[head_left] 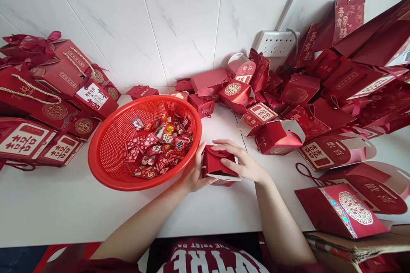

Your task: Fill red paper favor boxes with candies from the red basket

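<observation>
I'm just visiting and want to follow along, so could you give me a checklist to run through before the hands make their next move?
1. Left hand steadying the small dark-red cardboard box: ok, it holds the box's left side.
2. Right hand at the box: ok, its fingers lie over the top flaps.
3. Box top fully closed: cannot tell, fingers cover part of it.
4. Sweets inside the box: cannot tell, its inside is hidden.
5. Round red plastic mesh basket upright: ok, it stands beside the left hand.
6. Small wrapped sweets within the basket: ok, a pile lies there.
</observation>
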`<state>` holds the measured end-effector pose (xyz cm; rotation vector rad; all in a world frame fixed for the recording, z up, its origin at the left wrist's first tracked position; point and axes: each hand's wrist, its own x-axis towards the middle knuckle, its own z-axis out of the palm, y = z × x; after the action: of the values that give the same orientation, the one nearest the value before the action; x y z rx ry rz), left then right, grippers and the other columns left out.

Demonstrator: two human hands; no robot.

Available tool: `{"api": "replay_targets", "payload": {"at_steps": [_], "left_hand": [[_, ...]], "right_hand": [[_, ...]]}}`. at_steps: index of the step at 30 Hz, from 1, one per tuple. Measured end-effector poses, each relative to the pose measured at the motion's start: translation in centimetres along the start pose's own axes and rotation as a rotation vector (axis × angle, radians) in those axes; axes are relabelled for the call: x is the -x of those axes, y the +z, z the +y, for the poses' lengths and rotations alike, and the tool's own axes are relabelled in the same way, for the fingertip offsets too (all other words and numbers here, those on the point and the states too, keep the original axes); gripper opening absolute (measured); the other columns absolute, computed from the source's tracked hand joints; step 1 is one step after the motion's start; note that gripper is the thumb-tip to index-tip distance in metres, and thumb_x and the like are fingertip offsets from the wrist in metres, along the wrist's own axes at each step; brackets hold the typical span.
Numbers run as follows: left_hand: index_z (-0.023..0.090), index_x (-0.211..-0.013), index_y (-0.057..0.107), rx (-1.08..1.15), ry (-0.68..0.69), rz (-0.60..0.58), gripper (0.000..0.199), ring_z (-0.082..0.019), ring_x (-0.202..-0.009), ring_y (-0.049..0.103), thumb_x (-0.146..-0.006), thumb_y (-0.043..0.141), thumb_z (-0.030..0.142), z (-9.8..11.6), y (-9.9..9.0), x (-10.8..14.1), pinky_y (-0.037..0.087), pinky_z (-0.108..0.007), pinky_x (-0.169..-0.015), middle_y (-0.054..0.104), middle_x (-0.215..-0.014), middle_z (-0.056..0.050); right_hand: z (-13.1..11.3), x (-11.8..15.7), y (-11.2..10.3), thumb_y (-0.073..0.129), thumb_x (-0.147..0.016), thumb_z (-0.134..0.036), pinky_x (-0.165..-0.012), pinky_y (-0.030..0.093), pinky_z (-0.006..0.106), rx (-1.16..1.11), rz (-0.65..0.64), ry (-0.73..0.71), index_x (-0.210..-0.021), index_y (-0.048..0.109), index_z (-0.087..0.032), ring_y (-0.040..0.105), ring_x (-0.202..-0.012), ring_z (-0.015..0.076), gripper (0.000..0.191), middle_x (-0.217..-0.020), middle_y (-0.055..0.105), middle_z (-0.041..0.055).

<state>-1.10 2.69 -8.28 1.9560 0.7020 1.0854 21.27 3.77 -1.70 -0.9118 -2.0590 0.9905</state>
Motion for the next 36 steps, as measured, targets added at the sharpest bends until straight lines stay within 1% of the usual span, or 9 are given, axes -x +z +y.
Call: {"api": "replay_targets", "payload": {"at_steps": [5, 8, 14, 17, 21, 23, 28, 32, 36], "left_hand": [[0.027, -0.161, 0.002, 0.058, -0.048, -0.018, 0.097, -0.036, -0.136, 0.045, -0.091, 0.062, 0.056, 0.1, -0.4, -0.2, 0.038, -0.058, -0.113, 0.037, -0.152, -0.017], [0.024, -0.161, 0.016, -0.024, -0.003, -0.017, 0.092, -0.038, -0.137, 0.041, -0.089, 0.061, 0.060, 0.0, -0.8, -0.4, 0.034, -0.059, -0.115, 0.036, -0.151, -0.017], [0.022, -0.158, 0.023, -0.067, 0.036, -0.038, 0.087, -0.038, -0.138, 0.038, -0.090, 0.056, 0.063, 0.0, -1.1, -0.6, 0.031, -0.058, -0.116, 0.036, -0.150, -0.017], [0.022, -0.155, 0.028, -0.070, 0.004, -0.031, 0.079, -0.037, -0.140, 0.036, -0.091, 0.055, 0.060, 0.0, -1.0, -0.5, 0.030, -0.058, -0.116, 0.036, -0.150, -0.017], [0.020, -0.150, 0.034, 0.008, -0.008, -0.016, 0.070, -0.035, -0.134, 0.041, -0.093, 0.050, 0.058, 0.4, -1.0, -0.9, 0.034, -0.057, -0.114, 0.040, -0.147, -0.016], [0.019, -0.146, 0.038, 0.025, -0.005, -0.010, 0.066, -0.035, -0.131, 0.044, -0.094, 0.046, 0.058, 0.7, -1.0, -1.0, 0.036, -0.057, -0.113, 0.042, -0.145, -0.016], [0.017, -0.143, 0.043, 0.021, -0.023, 0.036, 0.054, -0.034, -0.130, 0.047, -0.100, 0.036, 0.051, 1.2, -0.6, -0.8, 0.037, -0.055, -0.113, 0.048, -0.141, -0.015], [0.022, -0.146, 0.048, -0.035, -0.072, 0.074, 0.048, -0.031, -0.138, 0.044, -0.105, 0.031, 0.041, 1.6, -0.2, -0.5, 0.032, -0.053, -0.118, 0.048, -0.148, -0.012], [0.025, -0.140, 0.060, -0.150, -0.084, 0.055, 0.044, -0.027, -0.141, 0.044, -0.107, 0.031, 0.032, 2.4, -0.4, -1.2, 0.034, -0.048, -0.119, 0.053, -0.147, -0.010]], "right_hand": [[-0.2, -0.1, -0.1, 0.062, -0.096, -0.032, -0.116, 0.041, 0.047, -0.004, -0.032, -0.003, -0.137, 0.060, -0.030, 0.048, -0.138, 0.0267, 0.041, -0.148, 0.051, 0.0082], [-0.1, -0.1, 0.1, 0.063, -0.095, -0.029, -0.114, 0.043, 0.045, -0.005, -0.027, 0.000, -0.130, 0.063, -0.030, 0.050, -0.136, 0.0258, 0.035, -0.148, 0.051, 0.0072], [0.1, 0.1, 0.0, 0.058, -0.098, -0.028, -0.109, 0.047, 0.043, -0.025, 0.013, -0.020, -0.128, 0.064, -0.030, 0.056, -0.130, 0.0238, 0.031, -0.143, 0.056, 0.0072], [0.0, 0.3, -0.6, 0.059, -0.098, -0.044, -0.115, 0.041, 0.046, -0.040, -0.041, -0.017, -0.131, 0.065, -0.030, 0.050, -0.136, 0.0267, 0.036, -0.148, 0.053, 0.0078], [-0.2, 0.5, -1.1, 0.047, -0.091, -0.075, -0.117, 0.037, 0.050, -0.173, -0.080, -0.070, -0.140, 0.058, -0.027, 0.044, -0.141, 0.0320, 0.069, -0.152, 0.049, 0.0109], [-0.4, 0.4, -1.1, 0.050, -0.092, -0.072, -0.117, 0.037, 0.049, -0.171, -0.074, -0.055, -0.142, 0.057, -0.028, 0.045, -0.141, 0.0315, 0.067, -0.151, 0.050, 0.0101], [-0.8, 0.2, -0.6, 0.052, -0.102, -0.040, -0.117, 0.040, 0.042, -0.105, -0.104, 0.034, -0.146, 0.051, -0.033, 0.049, -0.139, 0.0234, 0.045, -0.151, 0.052, 0.0032], [-0.5, 0.3, -0.4, 0.049, -0.103, -0.040, -0.122, 0.035, 0.043, -0.082, -0.115, 0.100, -0.153, 0.043, -0.036, 0.043, -0.144, 0.0230, 0.050, -0.157, 0.047, -0.0014], [0.2, 0.6, -0.7, 0.041, -0.105, -0.047, -0.122, 0.036, 0.047, -0.102, -0.063, 0.241, -0.150, 0.047, -0.037, 0.046, -0.143, 0.0249, 0.047, -0.155, 0.049, -0.0023]]}}
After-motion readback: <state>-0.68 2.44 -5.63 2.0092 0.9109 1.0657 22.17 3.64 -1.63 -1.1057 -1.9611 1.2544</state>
